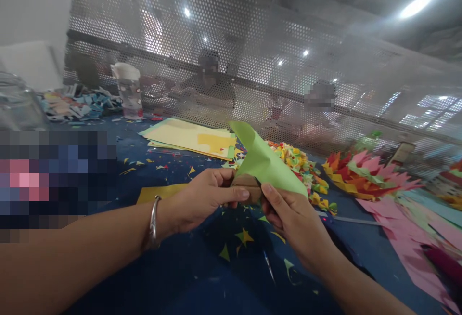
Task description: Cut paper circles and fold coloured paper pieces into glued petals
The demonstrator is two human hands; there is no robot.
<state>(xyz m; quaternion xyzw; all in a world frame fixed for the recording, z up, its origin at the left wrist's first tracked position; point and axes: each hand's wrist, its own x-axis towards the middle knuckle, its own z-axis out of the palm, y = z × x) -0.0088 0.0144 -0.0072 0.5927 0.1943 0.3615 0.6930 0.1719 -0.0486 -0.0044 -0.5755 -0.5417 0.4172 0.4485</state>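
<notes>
Brown cardboard [254, 190] lies between hands, against green paper [269, 163] slanting up-left; left hand [204, 194] pinches cardboard; right hand [290, 211] closed alongside, grip unclear.

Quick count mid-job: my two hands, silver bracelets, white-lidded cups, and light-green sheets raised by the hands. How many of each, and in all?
Hands: 2 (left hand, right hand)
Silver bracelet: 1
White-lidded cup: 1
Light-green sheet: 1 visible, possibly layered
Total: 5
</notes>
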